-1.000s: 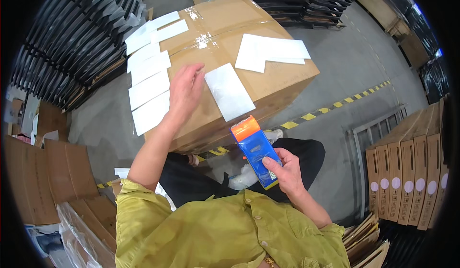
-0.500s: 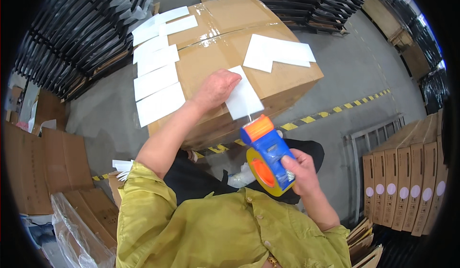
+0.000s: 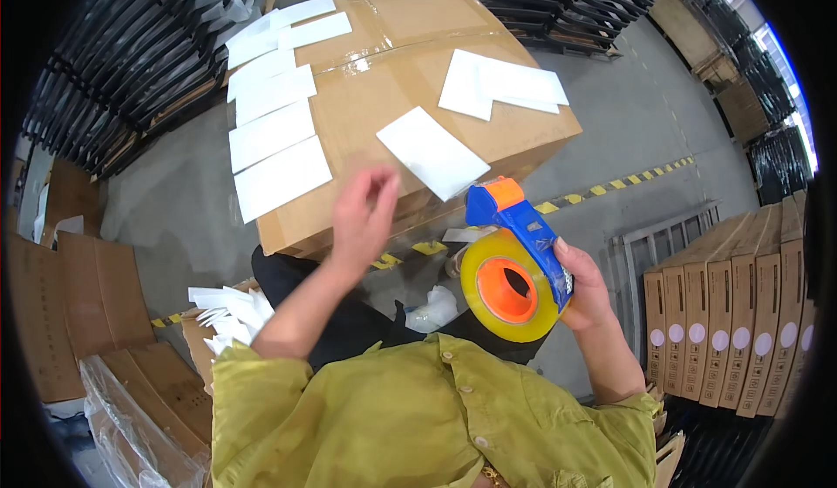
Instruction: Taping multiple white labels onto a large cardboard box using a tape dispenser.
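Note:
My right hand (image 3: pixel 582 286) grips the blue tape dispenser (image 3: pixel 534 226), which carries a big yellow tape roll (image 3: pixel 497 327) on an orange hub. The dispenser's orange front end is close to the corner of a white flat sheet (image 3: pixel 432 152), which lies slanted at the near edge of a large cardboard box (image 3: pixel 384 95). My left hand (image 3: pixel 362 218), blurred by motion, is in the air over the box's near edge, left of that sheet. Its fingers are loosely curled, with a gap to the thumb, and nothing shows in them.
More white sheets (image 3: pixel 281 177) overlap along the box's left side, and a few (image 3: pixel 514 82) lie at its right. A small carton of white pieces (image 3: pixel 235 313) stands by my left arm. Flat cartons (image 3: pixel 697 331) line up at right; black frames (image 3: pixel 131 61) are stacked behind.
My left hand has come off the white sheet and moved left and nearer to me. The sheet now lies more slanted. The dispenser has turned, showing its roll's side, and shifted slightly right.

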The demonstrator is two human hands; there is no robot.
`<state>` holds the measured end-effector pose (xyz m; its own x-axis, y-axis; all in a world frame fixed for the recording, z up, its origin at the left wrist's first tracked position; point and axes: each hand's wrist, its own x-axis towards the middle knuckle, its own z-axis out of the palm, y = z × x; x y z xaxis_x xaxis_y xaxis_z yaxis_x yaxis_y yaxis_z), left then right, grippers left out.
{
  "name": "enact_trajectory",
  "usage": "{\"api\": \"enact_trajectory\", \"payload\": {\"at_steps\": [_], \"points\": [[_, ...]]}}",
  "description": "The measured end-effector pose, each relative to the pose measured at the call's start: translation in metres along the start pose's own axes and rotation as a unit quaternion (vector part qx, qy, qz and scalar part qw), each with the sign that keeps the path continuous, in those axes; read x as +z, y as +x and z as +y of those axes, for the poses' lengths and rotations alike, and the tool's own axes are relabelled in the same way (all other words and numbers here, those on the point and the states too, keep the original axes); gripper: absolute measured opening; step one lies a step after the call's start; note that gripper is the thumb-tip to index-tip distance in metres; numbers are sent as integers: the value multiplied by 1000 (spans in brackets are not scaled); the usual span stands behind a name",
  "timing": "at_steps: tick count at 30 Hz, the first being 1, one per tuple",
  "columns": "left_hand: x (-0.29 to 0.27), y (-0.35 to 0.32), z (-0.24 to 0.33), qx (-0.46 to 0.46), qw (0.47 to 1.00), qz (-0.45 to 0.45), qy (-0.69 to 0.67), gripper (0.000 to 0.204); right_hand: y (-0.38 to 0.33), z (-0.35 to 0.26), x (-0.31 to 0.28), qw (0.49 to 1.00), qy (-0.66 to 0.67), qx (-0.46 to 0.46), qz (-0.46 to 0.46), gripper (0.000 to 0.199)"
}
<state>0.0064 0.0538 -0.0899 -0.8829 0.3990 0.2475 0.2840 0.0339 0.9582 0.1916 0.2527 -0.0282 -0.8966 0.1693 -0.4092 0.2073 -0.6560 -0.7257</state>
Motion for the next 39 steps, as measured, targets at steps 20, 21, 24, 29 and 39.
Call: {"api": "enact_trajectory", "payload": {"at_steps": [20, 21, 24, 29, 39], "points": [[29, -45, -7, -277, 876, -47, -391, 22, -7, 30, 10, 996, 62, 54, 30, 38], [29, -46, -8, -280, 875, -45, -393, 22, -7, 31, 10, 996, 60, 55, 29, 37], [27, -46, -6, -292, 874, -36, -387, 21, -7, 32, 13, 996, 60, 56, 31, 37], [27, -44, -11, -301, 873, -20, -383, 19, -6, 36, 7, 997, 32, 69, 10, 43], [4, -37, -3, -257, 949, 64, -171, 12, -12, -2, 17, 997, 57, 48, -13, 48]]}}
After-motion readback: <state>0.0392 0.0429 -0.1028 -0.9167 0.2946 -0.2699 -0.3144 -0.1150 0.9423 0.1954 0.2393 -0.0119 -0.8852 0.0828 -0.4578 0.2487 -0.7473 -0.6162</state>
